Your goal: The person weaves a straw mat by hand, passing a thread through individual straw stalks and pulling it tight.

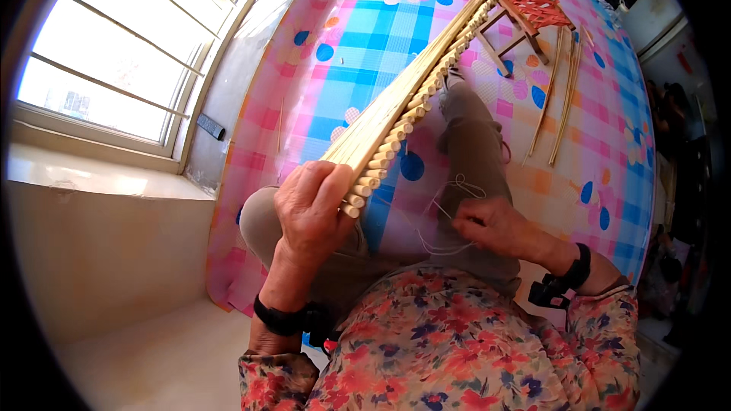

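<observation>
Floral top [426, 342], left grip [311, 202] clasping pale stick row [397, 118], right grip [495, 226] pinching white thread [443, 209]

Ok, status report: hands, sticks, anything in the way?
Left hand gripping stick bundle, near end. Right hand apparently pinching thin string. Red-seated stool beside bundle's far end; contact unclear.

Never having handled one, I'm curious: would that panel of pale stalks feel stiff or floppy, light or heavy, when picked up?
The panel of pale stalks seems fairly stiff: it looks straight beyond the left hand. It's probably light, being made of slim, straw-like stalks.
</observation>
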{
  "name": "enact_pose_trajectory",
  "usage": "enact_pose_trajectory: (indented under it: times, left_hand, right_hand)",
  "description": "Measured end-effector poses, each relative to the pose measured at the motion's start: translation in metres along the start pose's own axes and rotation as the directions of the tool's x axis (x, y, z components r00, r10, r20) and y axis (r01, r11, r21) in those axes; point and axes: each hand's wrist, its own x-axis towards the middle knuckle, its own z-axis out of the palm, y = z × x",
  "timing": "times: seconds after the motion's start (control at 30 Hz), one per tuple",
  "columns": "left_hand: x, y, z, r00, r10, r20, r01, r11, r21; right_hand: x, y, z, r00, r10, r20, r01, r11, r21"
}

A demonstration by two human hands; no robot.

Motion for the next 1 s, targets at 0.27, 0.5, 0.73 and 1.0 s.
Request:
enact_pose_trajectory:
  times: [0.27, 0.5, 0.73, 1.0]
  left_hand:
    - [0.033, -0.001, 0.006, 0.979, -0.202, -0.012, 0.202, 0.979, 0.025]
    - [0.067, -0.031, -0.004, 0.924, -0.382, 0.014, 0.382, 0.924, -0.024]
    - [0.069, -0.061, -0.016, 0.9, -0.431, 0.065, 0.434, 0.9, -0.046]
    - [0.048, -0.096, -0.028, 0.843, -0.53, 0.092, 0.538, 0.824, -0.18]
  right_hand:
    - [0.024, -0.013, -0.027, 0.869, -0.38, -0.316, 0.382, 0.922, -0.06]
    - [0.105, -0.056, -0.042, 0.592, -0.576, -0.563, 0.64, 0.761, -0.105]
    - [0.202, -0.083, -0.048, 0.53, -0.782, -0.33, 0.836, 0.546, 0.049]
    - [0.251, -0.106, -0.04, 0.556, -0.82, -0.132, 0.826, 0.564, -0.024]
